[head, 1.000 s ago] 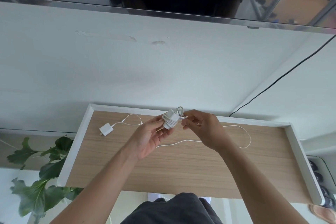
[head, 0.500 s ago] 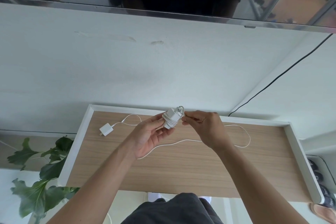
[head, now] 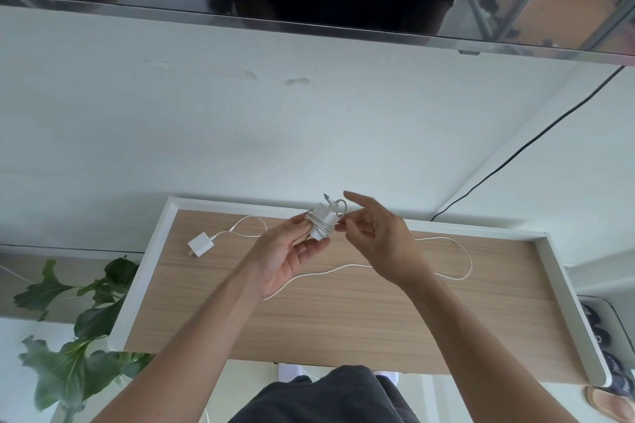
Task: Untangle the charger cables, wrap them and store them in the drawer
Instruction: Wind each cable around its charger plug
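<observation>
Left hand (head: pixel 285 257) fingers (head: pixel 297 225) curled round cable-wound charger (head: pixel 321 225), over open drawer (head: pixel 146 271) back rim; right hand (head: pixel 381 244) beside its loop, index straight, grip unclear; in drawer, second charger (head: pixel 201 245) with loose cable (head: pixel 439 238); plant (head: pixel 86 319) left.

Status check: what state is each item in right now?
Drawer: pulled open.
Wrapped charger: cable wound round it, held in left hand.
Second charger: lying in drawer, cable loose, unwound.
Right hand: beside wrapped charger, index finger straight; grip unclear.
</observation>
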Demonstrator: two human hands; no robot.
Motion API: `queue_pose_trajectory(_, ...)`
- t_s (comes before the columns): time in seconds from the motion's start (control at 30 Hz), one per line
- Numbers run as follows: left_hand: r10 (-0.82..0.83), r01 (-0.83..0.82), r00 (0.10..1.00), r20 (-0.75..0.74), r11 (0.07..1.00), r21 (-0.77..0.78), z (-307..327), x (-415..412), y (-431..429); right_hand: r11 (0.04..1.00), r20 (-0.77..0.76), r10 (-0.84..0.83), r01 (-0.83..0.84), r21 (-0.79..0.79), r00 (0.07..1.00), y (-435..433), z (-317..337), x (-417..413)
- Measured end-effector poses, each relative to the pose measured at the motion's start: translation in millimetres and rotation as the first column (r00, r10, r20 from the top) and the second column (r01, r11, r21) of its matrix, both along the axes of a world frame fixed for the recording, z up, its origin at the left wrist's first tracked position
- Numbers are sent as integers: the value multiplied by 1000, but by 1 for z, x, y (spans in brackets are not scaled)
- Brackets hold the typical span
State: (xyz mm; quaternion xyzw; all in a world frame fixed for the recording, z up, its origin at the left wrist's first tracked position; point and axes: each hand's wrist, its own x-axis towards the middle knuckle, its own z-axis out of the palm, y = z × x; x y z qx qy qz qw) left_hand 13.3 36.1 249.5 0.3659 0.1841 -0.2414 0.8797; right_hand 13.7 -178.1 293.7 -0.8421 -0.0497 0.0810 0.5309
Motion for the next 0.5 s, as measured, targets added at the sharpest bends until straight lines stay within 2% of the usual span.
queue_pose_trajectory(0.13,21,-21,1000,10,999,31,-2,-1,-3,1000,-3,-11,11,-27,1000,3,2,-1)
queue_pose_trajectory(0.37,-57,47,995,77,991,123,-2,-3,1,996,-64,-1,-4,-85,998,1,-1,2)
queue_pose_trajectory(0.5,-51,39,995,82,989,144,-2,-1,1,1000,-113,5,-5,9,994,0,-2,5)
